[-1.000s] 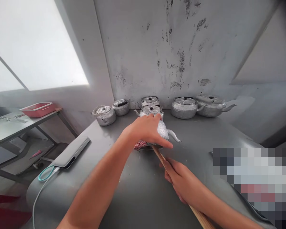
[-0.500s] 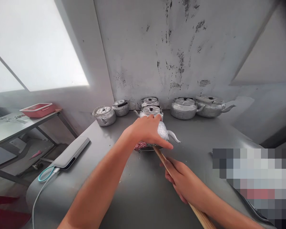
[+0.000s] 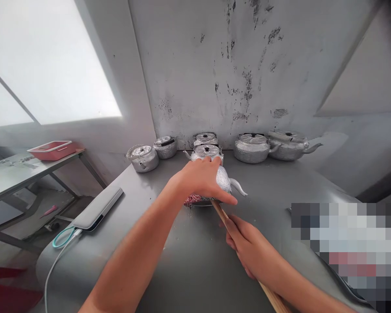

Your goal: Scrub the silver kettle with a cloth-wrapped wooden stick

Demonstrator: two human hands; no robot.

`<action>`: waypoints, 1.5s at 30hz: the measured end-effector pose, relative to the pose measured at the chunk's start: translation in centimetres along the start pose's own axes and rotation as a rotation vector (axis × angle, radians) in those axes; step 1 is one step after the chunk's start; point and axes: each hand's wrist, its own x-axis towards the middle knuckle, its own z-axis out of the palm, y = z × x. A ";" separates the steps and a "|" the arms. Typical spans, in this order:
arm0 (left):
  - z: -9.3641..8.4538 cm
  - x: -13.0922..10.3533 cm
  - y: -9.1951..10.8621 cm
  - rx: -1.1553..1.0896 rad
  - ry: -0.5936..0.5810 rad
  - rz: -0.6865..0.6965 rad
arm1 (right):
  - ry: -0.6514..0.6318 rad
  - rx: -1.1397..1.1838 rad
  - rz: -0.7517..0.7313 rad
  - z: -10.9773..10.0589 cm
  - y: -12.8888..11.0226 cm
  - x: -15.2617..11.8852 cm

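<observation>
A silver kettle (image 3: 223, 179) with a curved spout pointing right is near the table's middle, mostly hidden by my left hand (image 3: 203, 176). That hand spans the kettle from above, its thumb stretched to the right and its fingertips on the far side. Red and dark patterned material (image 3: 193, 199) shows below my palm, at the kettle's near side. My right hand (image 3: 243, 241) is wrapped round a long wooden stick (image 3: 219, 211). The stick's far end meets the kettle's near lower edge, below my left thumb; exactly what it touches there is hidden.
Several more silver kettles stand along the wall, among them a left one (image 3: 144, 158) and a right one (image 3: 252, 148). A grey power bank (image 3: 99, 208) with a cable lies on the grey table (image 3: 182, 269). A pink basket (image 3: 54, 150) sits on a side table at left.
The wooden stick's far end has shifted very slightly to the right. My left hand stays over the kettle, almost unmoved.
</observation>
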 end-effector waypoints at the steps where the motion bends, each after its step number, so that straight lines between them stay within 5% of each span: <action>1: 0.0 0.0 0.0 0.000 -0.001 0.002 | 0.002 0.002 0.002 0.0 0.0 0.0; 20: 0.2 -0.4 0.9 0.052 0.018 0.036 | -0.092 0.010 0.013 -0.9 -0.3 -0.1; 45: -0.2 -0.6 0.8 0.030 -0.047 -0.002 | -0.043 -0.004 -0.047 -0.1 0.2 -0.2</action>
